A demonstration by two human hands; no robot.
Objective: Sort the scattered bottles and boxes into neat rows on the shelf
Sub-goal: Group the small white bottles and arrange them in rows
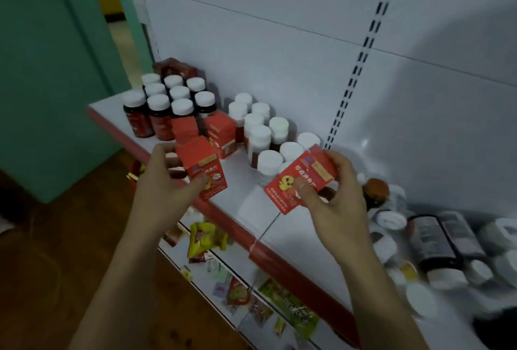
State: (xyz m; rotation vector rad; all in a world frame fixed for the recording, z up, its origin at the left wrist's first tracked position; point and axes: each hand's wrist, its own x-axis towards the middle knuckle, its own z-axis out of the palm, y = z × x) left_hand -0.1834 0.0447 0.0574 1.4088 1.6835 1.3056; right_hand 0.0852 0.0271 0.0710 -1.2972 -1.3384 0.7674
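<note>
My left grip (165,182) is closed around a red box (202,163), thumb on its printed front and fingers curled behind it. The box stands nearly upright over the red front edge of the white shelf (240,173), just in front of two more red boxes (221,133) that stand on the shelf.

My right grip (340,201) holds a second red box (285,182), thumb pressed on its face and fingers wrapped round the back. This one is tilted, its top leaning away to the right, and it hangs above the shelf, in front of a cluster of white-capped bottles (260,137).

At the left end of the shelf, dark bottles with white caps (167,101) stand in tidy rows, with a dark red pack (176,66) behind them against the back panel. Further right, beyond my right grip, more bottles (436,240) lie scattered on their sides; they are blurred. On the lower shelf, small coloured packets (204,238) lie about.
</note>
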